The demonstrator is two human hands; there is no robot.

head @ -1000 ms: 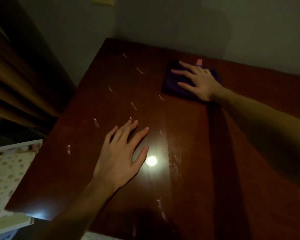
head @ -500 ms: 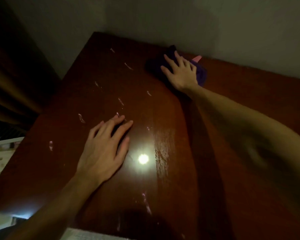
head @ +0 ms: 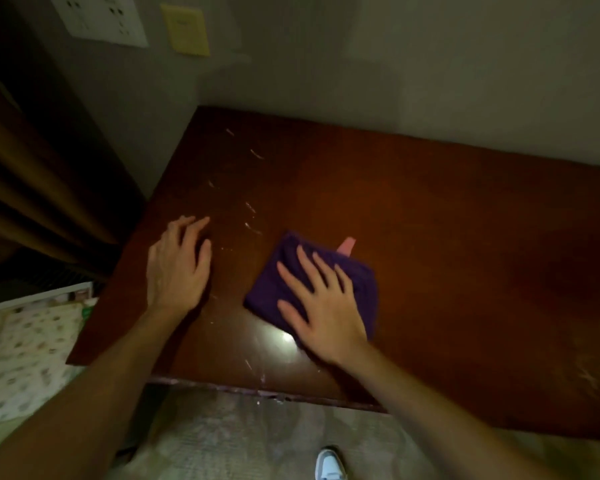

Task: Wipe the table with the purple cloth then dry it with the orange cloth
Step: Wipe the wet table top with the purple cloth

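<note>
A folded purple cloth (head: 359, 282) lies on the dark reddish-brown table (head: 447, 237), near its front edge. My right hand (head: 321, 310) presses flat on the cloth with fingers spread. A small pink tag (head: 347, 244) sticks out from the cloth's far edge. My left hand (head: 177, 265) rests flat on the table near its left edge, fingers apart, holding nothing. White smears and streaks (head: 253, 216) mark the wood between and beyond the hands. No orange cloth is in view.
A grey wall with a white socket plate (head: 101, 20) and a yellow plate (head: 187, 31) stands behind the table. Brown curtains (head: 32, 168) hang at left. A patterned bed or mat (head: 28, 355) lies lower left. My shoe (head: 329, 464) shows below the table's front edge.
My right hand has dragged the purple cloth from the table's far edge back toward the front edge. The left hand stayed flat on the table. The view has tilted up and back.
</note>
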